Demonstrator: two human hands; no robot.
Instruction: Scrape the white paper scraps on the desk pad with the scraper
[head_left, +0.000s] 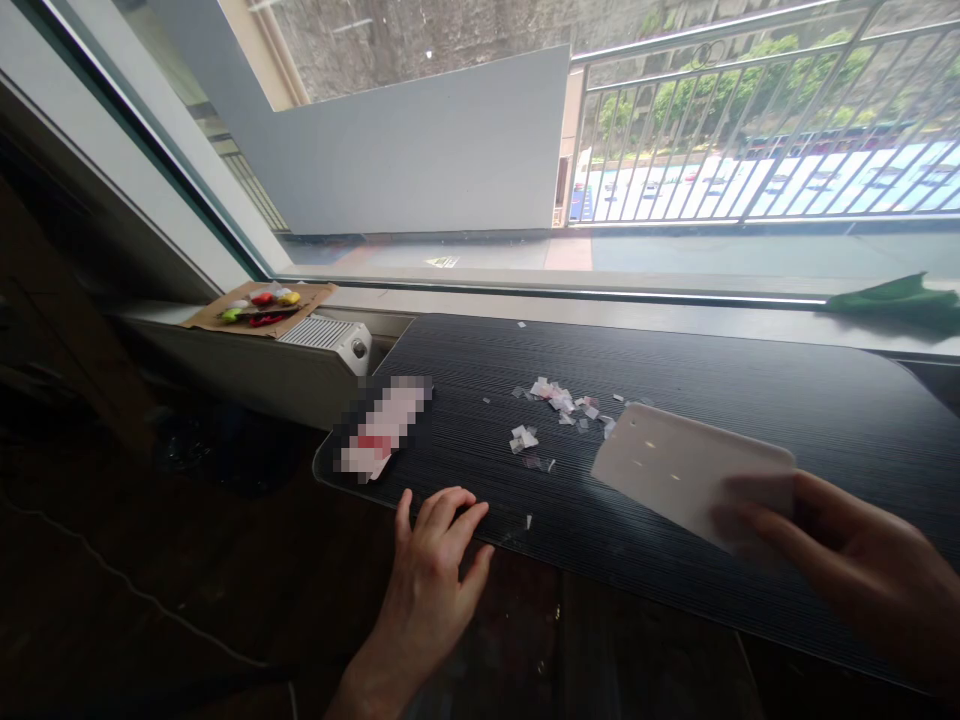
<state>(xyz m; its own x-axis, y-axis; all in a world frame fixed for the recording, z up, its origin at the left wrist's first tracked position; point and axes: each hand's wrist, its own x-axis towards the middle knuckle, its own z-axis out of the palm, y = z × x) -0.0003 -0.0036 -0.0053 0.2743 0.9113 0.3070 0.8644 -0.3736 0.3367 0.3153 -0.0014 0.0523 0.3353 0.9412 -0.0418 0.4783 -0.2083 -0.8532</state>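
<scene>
Bright metal railings (675, 140) cross the upper right of the frame, above a black, wood-grained tabletop (465, 360) with rounded corners. At lower right, the right hand (855, 545) is clamped, thumb uppermost, on a translucent whitish rectangular plastic-looking sheet (675, 480), its left end near small white and clear scraps (559, 397) (mid-frame, loosely clustered). At lower centre, the left hand (435, 565) has its fingers spread apart by the tabletop's near edge.

The table (457, 365) holds scraps (559, 398) left of the sheet (675, 465).
</scene>
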